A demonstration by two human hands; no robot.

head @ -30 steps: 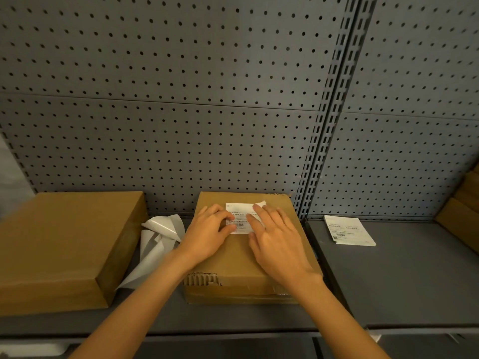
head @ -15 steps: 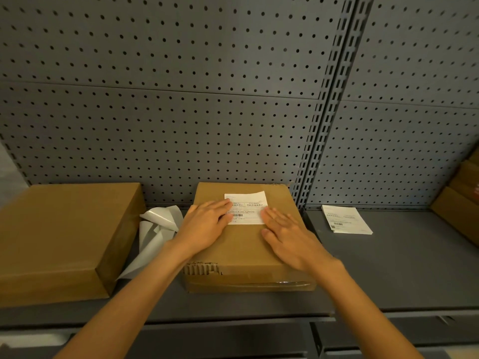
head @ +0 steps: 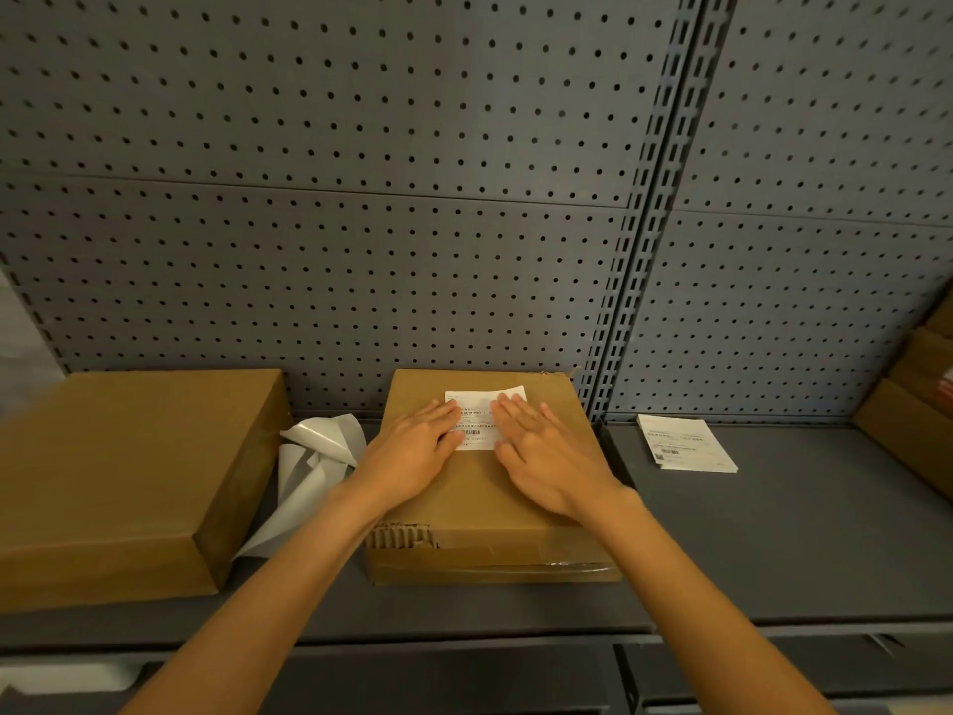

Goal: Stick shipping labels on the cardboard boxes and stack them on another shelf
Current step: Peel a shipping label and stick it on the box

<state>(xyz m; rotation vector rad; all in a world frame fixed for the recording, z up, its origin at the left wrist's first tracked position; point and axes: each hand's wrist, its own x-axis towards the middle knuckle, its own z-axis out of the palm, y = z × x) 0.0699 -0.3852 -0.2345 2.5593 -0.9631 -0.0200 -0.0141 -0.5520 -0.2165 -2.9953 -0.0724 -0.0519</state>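
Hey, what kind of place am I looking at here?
Probably a stockroom or packing area: grey metal shelving backed by pegboard, brown cardboard boxes, and a stack of printed shipping labels lying on the shelf.

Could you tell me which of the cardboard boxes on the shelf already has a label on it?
The middle box, under both hands, carries a white label on top. The larger box to its left has a bare top.

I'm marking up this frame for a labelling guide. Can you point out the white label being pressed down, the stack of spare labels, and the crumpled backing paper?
White shipping label [head: 482, 412]: head view, its bare middle between the hands.
Stack of spare white labels [head: 683, 446]: head view, top sheet's centre.
Crumpled grey-white backing paper [head: 314, 456]: head view, its curled middle.
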